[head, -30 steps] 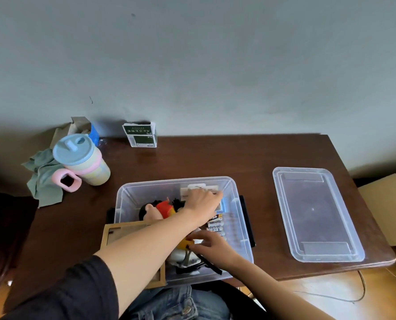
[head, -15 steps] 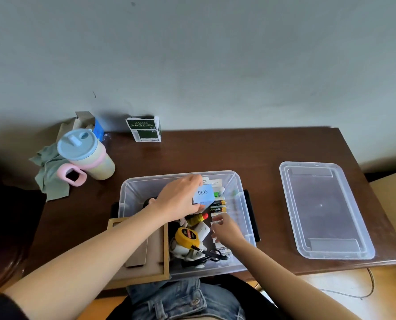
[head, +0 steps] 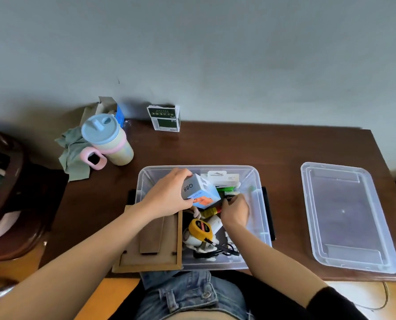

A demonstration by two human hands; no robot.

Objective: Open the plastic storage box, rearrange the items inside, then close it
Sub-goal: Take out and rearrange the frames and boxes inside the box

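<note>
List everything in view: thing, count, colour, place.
storage box: 1, clear, table's near edge, open
lid: 1, clear, table, right of box
small carton: 1, light blue, marked Q88, held above box
tape measure: 1, yellow, inside box
wooden frame: 1, brown, box's near-left corner
cup: 1, blue lid, pink handle, table's left
cloth: 1, green, behind cup
green-white carton: 1, by wall
table: 1, dark brown
left hand: grips small carton
right hand: inside box, fingers curled among items
</note>
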